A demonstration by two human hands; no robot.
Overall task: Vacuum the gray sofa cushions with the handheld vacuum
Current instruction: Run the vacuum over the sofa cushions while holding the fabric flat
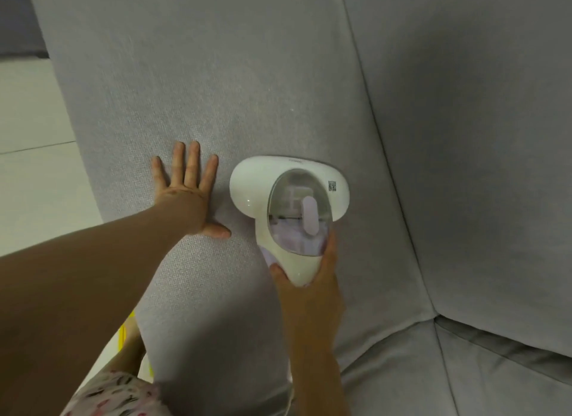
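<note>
Plainly, the handheld vacuum (291, 205) is set head-down on the broad gray sofa cushion (216, 75), right of the cushion's middle. Its body is made of smooth, glossy white plastic: a wide, rounded head at the far end, narrowed into a tapered handle at the near end. A clear oval dust chamber (297, 217) is fitted on top, with a pale lilac latch (310, 216) across it, and a small square code sticker (332, 186) is stuck to the right of the head.

The handle's near end is gripped by the right hand (309, 292), with the thumb laid along the left side and the fingers wrapped up the right. The left hand (185, 186) is pressed flat on the fabric just left of the head, not touching it; the fingers are kept straight and spread, and nothing is held.

The cushion is covered in a coarse, finely woven cloth. Its left edge is rounded and drops to a pale tiled floor (28, 112). Only a narrow strip of fabric is left on the right before the seam (371, 106) – a long diagonal crease shared with the neighbouring cushion (479, 137) of the same weave. Beyond the head, toward the far end, a large uncovered stretch of cloth is seen. A floral-patterned garment (114, 394) is glimpsed at the near left corner.
</note>
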